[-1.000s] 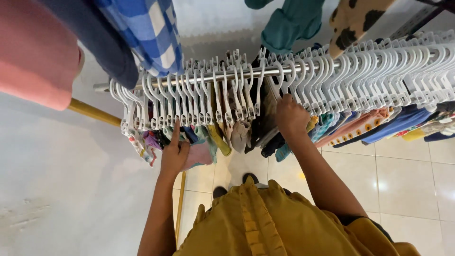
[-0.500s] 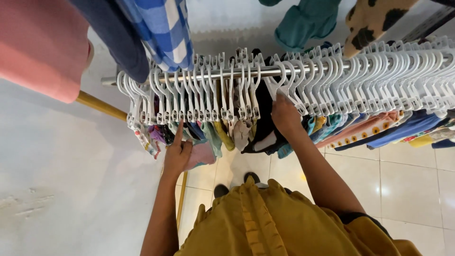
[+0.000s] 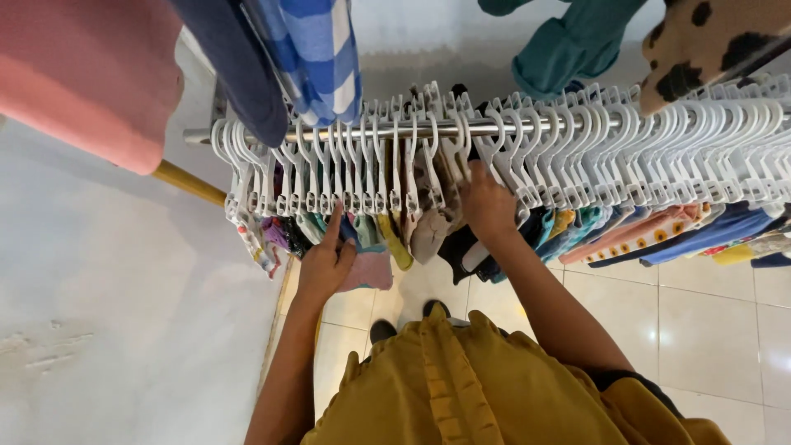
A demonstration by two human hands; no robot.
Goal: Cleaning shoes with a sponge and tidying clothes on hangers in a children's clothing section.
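Head view: left hand (image 3: 325, 265) fingers loose among hanging clothes (image 3: 362, 239), right hand (image 3: 488, 206) seemingly grasping a white hanger (image 3: 461, 152) on the rail (image 3: 494, 129).

Left hand (image 3: 325, 264) among hung clothes (image 3: 362, 239); right hand (image 3: 488, 206) parting hangers (image 3: 428, 156)

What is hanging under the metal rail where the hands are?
Under the metal rail hang white hangers carrying small colourful garments. The left hand touches one; the right hand parts others. Packed together, most garments are hidden.
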